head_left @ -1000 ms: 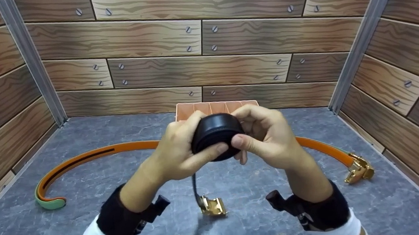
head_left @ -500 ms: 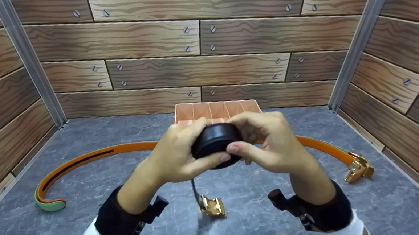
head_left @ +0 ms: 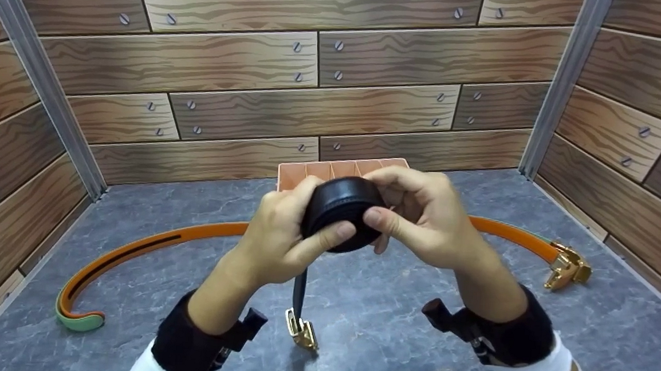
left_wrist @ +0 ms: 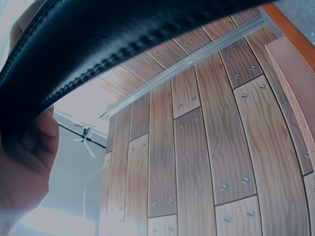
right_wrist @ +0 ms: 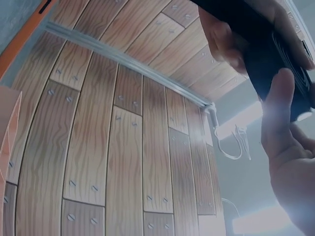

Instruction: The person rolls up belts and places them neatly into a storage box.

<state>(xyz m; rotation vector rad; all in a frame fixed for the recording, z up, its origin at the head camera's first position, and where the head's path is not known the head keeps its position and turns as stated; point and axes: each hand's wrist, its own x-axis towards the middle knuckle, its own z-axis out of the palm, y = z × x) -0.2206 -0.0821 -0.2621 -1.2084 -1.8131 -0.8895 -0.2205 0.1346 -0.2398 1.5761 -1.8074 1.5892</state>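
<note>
Black rolled belt (head_left: 337,212) sits between left hand (head_left: 281,240) and right hand (head_left: 426,220), both gripping it.

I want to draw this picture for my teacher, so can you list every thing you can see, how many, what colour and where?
black belt: one, black, rolled into a coil held up between both hands, its loose end hanging down
gold buckle: one, gold, at the hanging end of the black belt, low over the grey floor
orange belt: one, orange with a green tip, curved on the floor behind the hands
second gold buckle: one, gold, at the orange belt's right end
divided tray: one, salmon pink, on the floor by the back wall
left hand: one, fingers curled round the coil
right hand: one, fingers pinching the coil
</note>
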